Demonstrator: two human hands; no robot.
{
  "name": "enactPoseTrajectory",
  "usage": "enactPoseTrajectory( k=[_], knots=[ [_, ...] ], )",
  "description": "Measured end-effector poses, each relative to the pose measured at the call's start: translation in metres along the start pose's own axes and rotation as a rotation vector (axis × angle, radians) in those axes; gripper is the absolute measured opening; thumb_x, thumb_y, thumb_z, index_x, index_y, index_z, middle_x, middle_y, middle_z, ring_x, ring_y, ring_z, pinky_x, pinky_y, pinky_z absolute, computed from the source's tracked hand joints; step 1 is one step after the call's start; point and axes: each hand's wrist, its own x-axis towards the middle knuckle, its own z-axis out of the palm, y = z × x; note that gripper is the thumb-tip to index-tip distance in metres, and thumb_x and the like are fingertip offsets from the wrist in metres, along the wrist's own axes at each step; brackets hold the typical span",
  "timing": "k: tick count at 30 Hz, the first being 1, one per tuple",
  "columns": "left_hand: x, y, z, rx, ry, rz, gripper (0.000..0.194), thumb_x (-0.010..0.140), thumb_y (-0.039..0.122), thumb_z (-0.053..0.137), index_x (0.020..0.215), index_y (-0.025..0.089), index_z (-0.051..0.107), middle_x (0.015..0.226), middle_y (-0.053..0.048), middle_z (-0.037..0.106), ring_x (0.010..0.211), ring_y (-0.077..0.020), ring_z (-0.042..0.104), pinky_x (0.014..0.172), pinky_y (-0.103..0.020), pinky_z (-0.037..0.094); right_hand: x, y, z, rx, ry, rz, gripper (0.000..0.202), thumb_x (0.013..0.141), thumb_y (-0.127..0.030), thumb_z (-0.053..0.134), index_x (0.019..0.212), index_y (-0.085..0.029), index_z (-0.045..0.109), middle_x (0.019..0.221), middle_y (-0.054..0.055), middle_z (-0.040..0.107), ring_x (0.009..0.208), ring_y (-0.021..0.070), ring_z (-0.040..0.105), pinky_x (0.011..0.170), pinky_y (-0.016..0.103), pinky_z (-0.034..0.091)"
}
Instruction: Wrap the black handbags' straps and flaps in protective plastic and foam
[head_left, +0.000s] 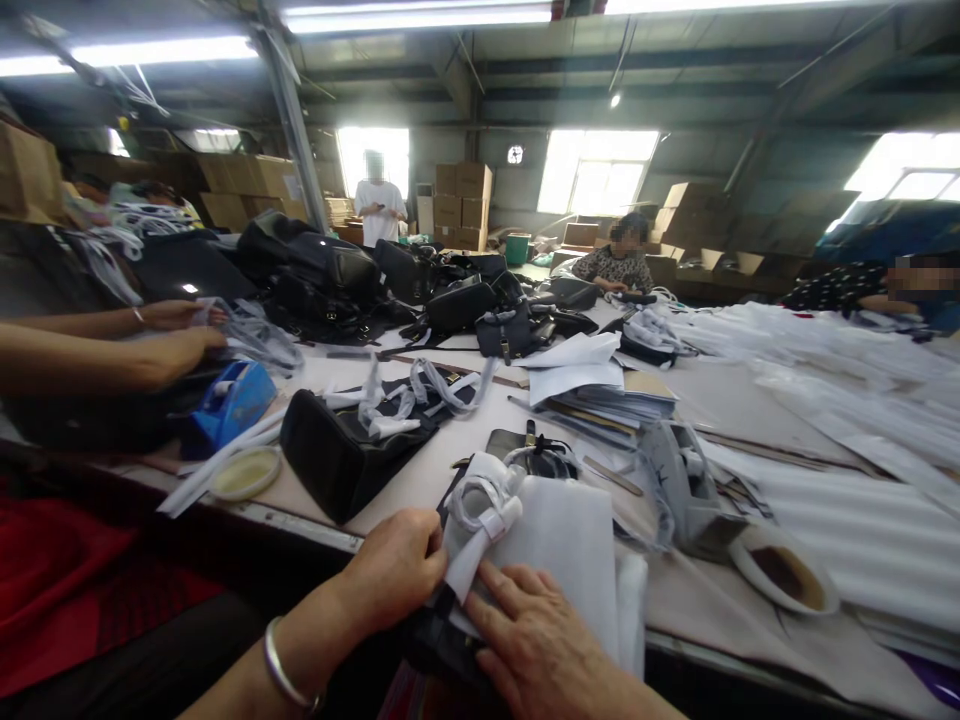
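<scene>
A black bag point(442, 630) lies at the table's front edge, with white foam sheet point(570, 530) over it and a strap wrapped in white paper point(484, 495) coiled on top. My left hand point(397, 565), a silver bangle on its wrist, has its fingers closed at the left side of the wrapping; what it pinches is hidden. My right hand point(532, 630) lies with fingers spread on the foam sheet and the lower end of the white wrapping. Just behind, a black bag with a gold clasp point(529, 445) is partly covered.
A black bag point(337, 450) and blue tape dispenser point(236, 400) are at left, beside a co-worker's hands point(187, 335). At right are a grey tape dispenser point(682, 490), a tape roll point(787, 570) and foam sheets point(825, 510). Stacked papers point(600, 390) and piled black bags point(315, 260) stand behind.
</scene>
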Motion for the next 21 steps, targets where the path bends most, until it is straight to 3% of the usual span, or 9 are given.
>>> enactPoseTrajectory(
  k=[7, 14, 17, 19, 21],
  knots=[
    [0.01, -0.018, 0.006, -0.171, -0.074, 0.041, 0.009, 0.073, 0.02, 0.053, 0.066, 0.021, 0.046, 0.062, 0.004, 0.05, 0.06, -0.0137, 0.045, 0.054, -0.026, 0.027, -0.014, 0.002, -0.016, 0.036, -0.113, 0.038, 0.059, 0.097, -0.054, 0.05, 0.151, -0.031, 0.043, 0.159, 0.006, 0.041, 0.14, 0.0396, 0.041, 0.114, 0.058, 0.032],
    [0.02, -0.032, 0.007, -0.23, -0.149, -0.014, 0.011, 0.074, 0.023, 0.046, 0.067, 0.023, 0.037, 0.062, 0.006, 0.039, 0.057, -0.0117, 0.039, 0.051, -0.024, 0.028, -0.04, 0.015, -0.016, 0.107, -0.024, 0.128, 0.067, 0.091, -0.059, 0.058, 0.15, -0.028, 0.047, 0.158, 0.009, 0.042, 0.142, 0.0397, 0.039, 0.116, 0.058, 0.028],
    [0.013, -0.023, 0.004, -0.097, -0.137, 0.011, 0.015, 0.074, 0.022, 0.049, 0.064, 0.023, 0.038, 0.06, 0.005, 0.043, 0.059, -0.0136, 0.044, 0.054, -0.026, 0.028, -0.05, 0.022, -0.017, 0.09, 0.098, 0.091, 0.06, 0.09, -0.054, 0.061, 0.142, -0.024, 0.057, 0.149, 0.011, 0.053, 0.135, 0.0376, 0.049, 0.114, 0.055, 0.034],
    [0.006, -0.015, -0.004, 0.101, -0.123, 0.018, 0.015, 0.078, 0.025, 0.05, 0.064, 0.022, 0.044, 0.063, 0.002, 0.052, 0.061, -0.0166, 0.051, 0.057, -0.028, 0.032, -0.057, 0.031, -0.021, 0.059, 0.278, 0.088, 0.046, 0.093, -0.042, 0.061, 0.135, -0.023, 0.063, 0.142, 0.011, 0.061, 0.129, 0.0334, 0.055, 0.112, 0.051, 0.038],
    [0.0, -0.005, -0.017, 0.284, -0.018, 0.046, 0.015, 0.084, 0.029, 0.048, 0.073, 0.022, 0.055, 0.074, -0.003, 0.062, 0.068, -0.0213, 0.059, 0.063, -0.032, 0.04, -0.064, 0.043, -0.028, 0.027, 0.489, 0.137, 0.035, 0.095, -0.03, 0.057, 0.128, -0.021, 0.067, 0.134, 0.012, 0.066, 0.124, 0.03, 0.058, 0.109, 0.048, 0.042]
  ],
)
